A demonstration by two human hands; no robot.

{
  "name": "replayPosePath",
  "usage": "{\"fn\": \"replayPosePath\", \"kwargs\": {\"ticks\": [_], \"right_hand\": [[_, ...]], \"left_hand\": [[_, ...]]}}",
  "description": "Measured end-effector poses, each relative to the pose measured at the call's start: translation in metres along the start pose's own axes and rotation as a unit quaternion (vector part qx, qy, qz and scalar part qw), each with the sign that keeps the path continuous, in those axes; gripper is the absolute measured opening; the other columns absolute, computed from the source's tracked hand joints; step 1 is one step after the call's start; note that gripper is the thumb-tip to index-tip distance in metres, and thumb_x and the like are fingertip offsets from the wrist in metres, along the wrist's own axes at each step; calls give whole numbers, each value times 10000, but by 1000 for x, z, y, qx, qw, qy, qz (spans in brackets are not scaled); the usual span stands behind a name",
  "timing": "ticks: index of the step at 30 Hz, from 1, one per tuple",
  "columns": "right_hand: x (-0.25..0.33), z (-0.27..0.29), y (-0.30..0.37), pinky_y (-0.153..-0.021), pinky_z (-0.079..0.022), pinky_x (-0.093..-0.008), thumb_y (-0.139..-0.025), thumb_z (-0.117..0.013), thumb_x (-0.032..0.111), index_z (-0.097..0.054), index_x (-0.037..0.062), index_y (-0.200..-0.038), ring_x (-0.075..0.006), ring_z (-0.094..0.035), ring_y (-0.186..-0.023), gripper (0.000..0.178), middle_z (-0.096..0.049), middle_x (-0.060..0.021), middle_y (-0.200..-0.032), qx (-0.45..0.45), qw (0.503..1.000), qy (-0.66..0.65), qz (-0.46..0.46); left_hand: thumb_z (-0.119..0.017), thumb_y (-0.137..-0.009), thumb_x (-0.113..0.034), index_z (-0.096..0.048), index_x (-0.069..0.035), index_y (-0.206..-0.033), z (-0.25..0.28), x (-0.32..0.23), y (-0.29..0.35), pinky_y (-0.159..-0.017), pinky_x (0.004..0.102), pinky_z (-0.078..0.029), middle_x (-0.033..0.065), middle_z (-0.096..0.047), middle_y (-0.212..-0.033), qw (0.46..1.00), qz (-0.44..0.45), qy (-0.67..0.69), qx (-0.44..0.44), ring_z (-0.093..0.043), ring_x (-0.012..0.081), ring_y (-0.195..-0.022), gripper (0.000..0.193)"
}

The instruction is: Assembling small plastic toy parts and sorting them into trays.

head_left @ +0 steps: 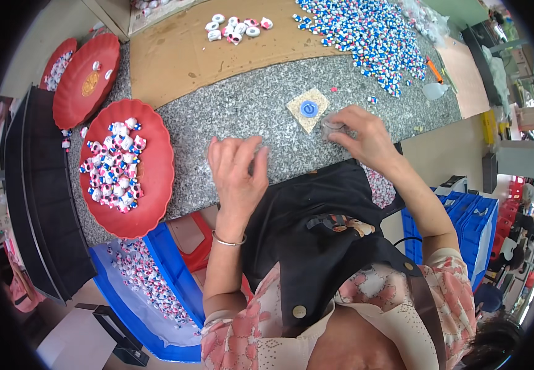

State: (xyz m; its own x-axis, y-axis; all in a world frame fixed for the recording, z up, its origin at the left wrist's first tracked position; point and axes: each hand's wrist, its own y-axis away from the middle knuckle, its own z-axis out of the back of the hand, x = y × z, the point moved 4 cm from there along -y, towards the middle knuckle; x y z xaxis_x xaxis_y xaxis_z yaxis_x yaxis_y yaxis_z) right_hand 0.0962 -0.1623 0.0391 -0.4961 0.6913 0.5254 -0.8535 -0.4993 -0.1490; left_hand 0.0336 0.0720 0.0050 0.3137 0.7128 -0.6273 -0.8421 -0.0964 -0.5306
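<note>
My left hand (237, 165) hovers over the grey speckled table near its front edge. Its fingers are bent and apart, with nothing visible in them. The thumb and fingers of my right hand (365, 137) close around a small clear container (326, 128), partly hidden and blurred. Just beyond it lies a tan square pad (309, 94) bearing a round blue piece (309, 109). To the left of my left hand, a red scalloped tray (157, 185) holds many small white, pink and blue figurines (115, 163).
A heap of tiny blue and white pieces (372, 37) spreads across the far right. White and pink parts (236, 29) sit on brown cardboard (180, 68). An orange-handled tool (434, 71) lies at right. More red trays (88, 80) stand far left; a blue crate (168, 265) is below.
</note>
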Motion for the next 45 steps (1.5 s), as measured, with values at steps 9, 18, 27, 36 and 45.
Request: {"fn": "replayPosePath", "kwargs": {"ticks": [9,18,27,36,45], "right_hand": [[-19,3,1,-647,-471,-275,-807,-671,55,-644,0,-888,-126,-590,-712,101,-640,-59,-813,0,979,-98,-180],[-18,56,2,-742,-484,-230,-885,-618,25,-598,-18,-980,-84,-609,-816,107,-652,-42,-885,-136,951,-229,-157],[-26,29,6,-671,-479,-240,-870,-645,72,-617,0,-921,-70,-600,-753,93,-647,-23,-835,-126,958,-167,-196],[-17,-3,-2,-582,-474,-345,-818,-673,116,-675,17,-924,-261,-613,-625,144,-652,-130,-814,-108,988,34,-105],[-3,-4,-9,-592,-474,-369,-817,-658,109,-679,16,-887,-283,-628,-643,118,-658,-148,-811,-3,992,3,-124]], "left_hand": [[-695,-774,-107,-675,-133,-1073,-28,-14,-23,-1002,486,-337,57,-489,-796,991,-60,-42,111,-493,250,-826,301],[-697,-776,-147,-669,-134,-1090,-36,-12,-38,-937,433,-365,58,-532,-778,987,-65,-76,124,-504,247,-814,315],[-683,-802,-124,-651,-106,-1086,-35,-3,-31,-822,377,-368,49,-542,-807,992,-66,-68,80,-516,219,-789,287],[-667,-817,-113,-647,-85,-1066,-34,-3,-31,-798,368,-371,55,-550,-816,994,-48,-52,88,-530,225,-785,252],[-659,-821,-105,-652,-82,-1035,-35,0,-30,-794,372,-379,64,-554,-817,994,-39,-40,95,-534,238,-791,215]]}}
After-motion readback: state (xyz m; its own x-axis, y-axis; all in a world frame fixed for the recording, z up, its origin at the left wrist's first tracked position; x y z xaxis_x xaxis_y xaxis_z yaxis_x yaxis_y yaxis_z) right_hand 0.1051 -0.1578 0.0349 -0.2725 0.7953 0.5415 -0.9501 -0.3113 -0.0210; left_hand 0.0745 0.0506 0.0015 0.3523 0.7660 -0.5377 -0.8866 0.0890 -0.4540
